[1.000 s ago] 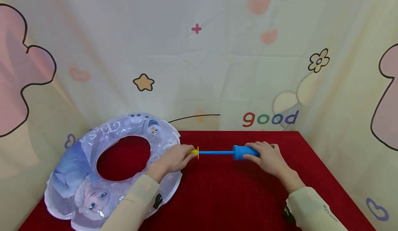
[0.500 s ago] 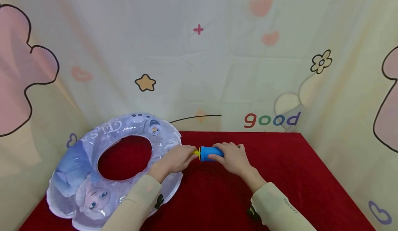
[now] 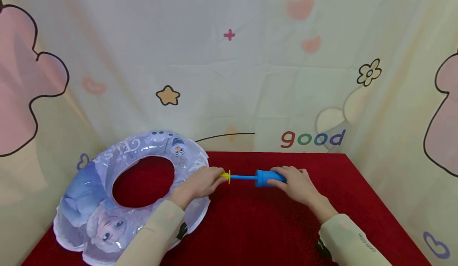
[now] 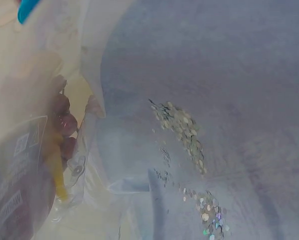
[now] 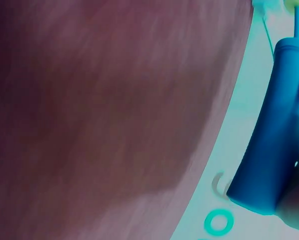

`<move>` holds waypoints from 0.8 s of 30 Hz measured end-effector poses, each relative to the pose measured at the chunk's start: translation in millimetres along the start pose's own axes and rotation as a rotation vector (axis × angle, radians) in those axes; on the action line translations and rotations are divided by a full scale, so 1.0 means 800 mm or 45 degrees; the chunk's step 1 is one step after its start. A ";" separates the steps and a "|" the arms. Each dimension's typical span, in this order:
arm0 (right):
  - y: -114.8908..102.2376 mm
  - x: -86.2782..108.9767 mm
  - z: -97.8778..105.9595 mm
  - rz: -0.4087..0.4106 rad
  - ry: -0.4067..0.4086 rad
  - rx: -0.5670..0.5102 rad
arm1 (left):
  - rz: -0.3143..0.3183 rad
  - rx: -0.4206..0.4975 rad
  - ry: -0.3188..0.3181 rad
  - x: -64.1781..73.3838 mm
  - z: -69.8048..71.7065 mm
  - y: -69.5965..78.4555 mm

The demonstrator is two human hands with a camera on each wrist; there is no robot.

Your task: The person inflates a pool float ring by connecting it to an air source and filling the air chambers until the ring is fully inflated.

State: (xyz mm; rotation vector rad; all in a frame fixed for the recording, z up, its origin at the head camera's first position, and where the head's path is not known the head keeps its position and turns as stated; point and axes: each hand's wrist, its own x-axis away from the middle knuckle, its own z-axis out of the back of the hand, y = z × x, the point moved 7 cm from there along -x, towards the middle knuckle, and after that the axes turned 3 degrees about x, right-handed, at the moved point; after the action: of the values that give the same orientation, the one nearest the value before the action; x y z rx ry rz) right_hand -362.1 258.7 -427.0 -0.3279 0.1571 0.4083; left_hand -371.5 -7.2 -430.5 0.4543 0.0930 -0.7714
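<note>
A blue hand pump (image 3: 264, 178) lies level between the hands in the head view. My right hand (image 3: 295, 183) grips its barrel, which also fills the right side of the right wrist view. A stretch of blue rod (image 3: 243, 177) shows between the barrel and a yellow flanged end (image 3: 227, 176). My left hand (image 3: 202, 182) pinches that yellow end at the right edge of a printed inflatable swim ring (image 3: 80, 190). In the left wrist view, clear plastic with loose sequins (image 4: 182, 125) partly veils the fingers and the yellow part. Whether the yellow end sits in a valve is hidden.
The ring covers the left part of a red-covered table (image 3: 257, 226). A pale printed curtain (image 3: 229, 67) hangs behind the table and along both sides.
My right hand pushed the pump barrel left against the yellow end, then drew it partway back right, baring the rod again. The left hand and the ring stayed in place.
</note>
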 end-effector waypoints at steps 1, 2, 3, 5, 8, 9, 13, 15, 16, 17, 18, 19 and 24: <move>0.009 0.005 0.005 0.000 0.006 -0.002 | -0.002 0.000 0.002 -0.001 0.000 0.000; 0.016 0.009 0.011 0.004 0.014 -0.001 | -0.001 0.002 0.003 -0.001 0.001 0.000; 0.023 0.013 0.016 0.002 0.022 0.000 | 0.003 0.006 0.003 -0.002 0.001 0.000; 0.035 0.020 0.025 0.003 0.036 0.007 | 0.009 0.012 0.003 -0.002 0.001 0.000; 0.045 0.025 0.033 0.013 0.063 0.043 | 0.017 0.015 -0.005 -0.002 0.000 0.000; 0.046 0.026 0.033 0.015 0.074 0.062 | 0.020 0.013 -0.008 -0.002 -0.001 0.000; 0.033 0.019 0.022 0.055 0.128 0.122 | 0.032 -0.002 -0.014 -0.003 -0.004 0.000; 0.021 0.013 0.013 0.071 0.143 0.136 | 0.026 -0.022 -0.018 -0.004 -0.004 0.001; 0.013 0.008 0.008 0.079 0.145 0.136 | 0.015 -0.033 -0.015 -0.004 -0.004 0.002; 0.005 0.004 0.003 0.081 0.144 0.135 | 0.009 -0.042 -0.014 -0.004 -0.004 0.003; -0.003 0.000 -0.002 0.083 0.141 0.135 | -0.001 -0.051 -0.012 -0.005 -0.004 0.004; -0.011 -0.005 -0.006 0.083 0.137 0.132 | -0.007 -0.053 -0.012 -0.005 -0.004 0.005; -0.058 -0.027 -0.022 0.093 0.103 0.157 | -0.020 -0.075 -0.006 -0.005 -0.004 0.009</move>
State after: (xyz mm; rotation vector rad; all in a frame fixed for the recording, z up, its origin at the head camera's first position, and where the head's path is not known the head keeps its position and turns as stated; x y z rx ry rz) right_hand -363.8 204.9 -426.2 -0.2180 0.2725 0.4558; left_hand -369.4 1.3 -429.8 0.3966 0.1146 -0.7833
